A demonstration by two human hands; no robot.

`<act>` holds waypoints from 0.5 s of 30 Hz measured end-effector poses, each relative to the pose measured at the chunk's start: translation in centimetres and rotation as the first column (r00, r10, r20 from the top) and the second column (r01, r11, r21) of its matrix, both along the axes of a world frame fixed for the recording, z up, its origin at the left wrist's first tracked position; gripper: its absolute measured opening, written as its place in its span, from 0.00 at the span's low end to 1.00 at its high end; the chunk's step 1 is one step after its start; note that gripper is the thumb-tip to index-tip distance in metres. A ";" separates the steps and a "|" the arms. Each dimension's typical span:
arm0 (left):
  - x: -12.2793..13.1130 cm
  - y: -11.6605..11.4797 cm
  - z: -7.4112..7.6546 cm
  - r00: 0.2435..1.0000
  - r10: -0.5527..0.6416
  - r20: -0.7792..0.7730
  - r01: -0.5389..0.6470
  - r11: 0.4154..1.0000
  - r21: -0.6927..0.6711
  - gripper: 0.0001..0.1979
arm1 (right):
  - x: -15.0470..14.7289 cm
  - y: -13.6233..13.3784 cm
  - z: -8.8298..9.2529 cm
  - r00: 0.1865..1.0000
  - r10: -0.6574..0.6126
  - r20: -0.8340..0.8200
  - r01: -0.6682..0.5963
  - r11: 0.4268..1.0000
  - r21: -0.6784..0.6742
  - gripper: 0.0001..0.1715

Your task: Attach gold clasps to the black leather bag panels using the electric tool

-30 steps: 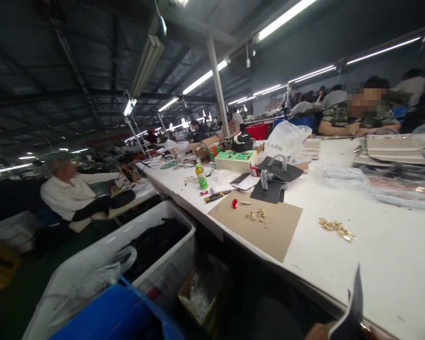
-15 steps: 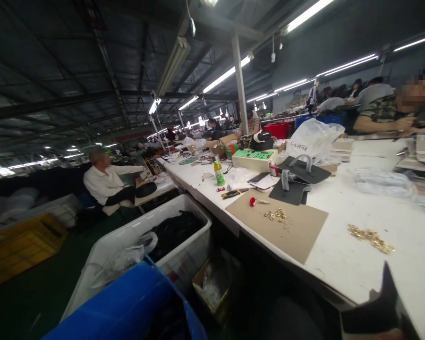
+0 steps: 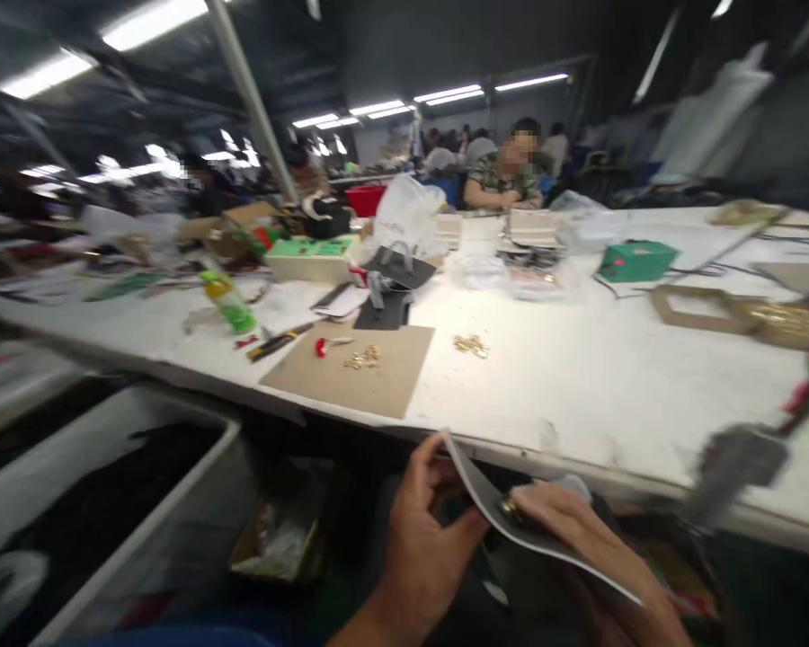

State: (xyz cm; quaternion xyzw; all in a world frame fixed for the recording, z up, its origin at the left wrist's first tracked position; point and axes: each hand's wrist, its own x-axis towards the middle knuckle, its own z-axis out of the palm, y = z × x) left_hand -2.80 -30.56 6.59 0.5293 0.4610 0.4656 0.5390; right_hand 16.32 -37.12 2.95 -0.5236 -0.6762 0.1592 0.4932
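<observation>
A thin, curved dark grey panel (image 3: pixel 478 490) with a pale edge is held over my lap, just in front of the table edge. My left hand (image 3: pixel 428 548) grips its left end, the thumb below and the fingers bent behind the upper corner. Across the panel's upper face lies my right hand (image 3: pixel 580 526), closed on it. Its fingertips touch a small gold metal fitting (image 3: pixel 511 506) on the panel. Motion blur hides the finer detail of the fitting.
On the white table (image 3: pixel 546 386) lie a brown board (image 3: pixel 391 382), gold fittings (image 3: pixel 470 345), pliers (image 3: pixel 280 342) and a green-labelled bottle (image 3: pixel 229 301). A white bin (image 3: pixel 175 503) stands lower left. A grey padded object (image 3: pixel 734 458) juts out at right. A co-worker (image 3: pixel 505 175) sits opposite.
The view has swung right, from the bins and aisle towards the table. Both hands and the panel have come into clear view; before, only a dark part of it showed at lower right.
</observation>
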 end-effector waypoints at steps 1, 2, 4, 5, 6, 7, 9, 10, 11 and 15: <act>-0.2 0.7 -0.5 0.994 0.027 -0.103 -0.019 0.997 0.079 0.41 | 0.3 0.1 0.1 0.998 0.030 -0.047 -0.029 1.000 0.006 0.18; -0.4 1.4 -0.9 0.974 0.068 -0.216 -0.024 0.980 0.197 0.39 | 0.6 0.2 0.2 0.994 0.070 -0.080 -0.070 0.998 -0.006 0.17; -0.8 2.5 -1.2 0.932 0.109 -0.345 0.062 0.891 0.450 0.28 | 0.9 0.3 0.6 0.984 0.111 -0.136 -0.116 0.993 -0.029 0.18; -0.9 2.9 -1.1 0.926 0.087 -0.368 0.128 0.844 0.521 0.21 | 0.9 0.2 0.9 0.979 0.126 -0.161 -0.136 0.989 -0.051 0.18; -1.0 3.1 -0.8 0.929 0.021 -0.370 0.201 0.809 0.552 0.16 | 1.0 0.1 1.2 0.973 0.134 -0.186 -0.150 0.986 -0.074 0.18; -0.9 3.2 -0.4 0.933 -0.074 -0.352 0.270 0.790 0.551 0.13 | 1.2 0.0 1.5 0.968 0.143 -0.208 -0.166 0.981 -0.097 0.18; -0.5 3.2 0.3 0.920 -0.272 -0.282 0.384 0.767 0.513 0.12 | 1.5 -0.3 2.0 0.957 0.174 -0.233 -0.206 0.971 -0.120 0.18; -0.3 3.2 0.5 0.908 -0.339 -0.245 0.418 0.757 0.503 0.13 | 1.8 -0.3 2.2 0.952 0.197 -0.235 -0.231 0.965 -0.127 0.18; 0.0 3.3 0.6 0.899 -0.379 -0.220 0.437 0.749 0.498 0.13 | 2.1 -0.2 2.4 0.947 0.222 -0.233 -0.256 0.958 -0.129 0.19; 0.7 3.5 0.3 0.890 -0.393 -0.231 0.456 0.764 0.456 0.15 | 2.7 0.5 2.6 0.951 0.229 -0.206 -0.261 0.955 -0.142 0.20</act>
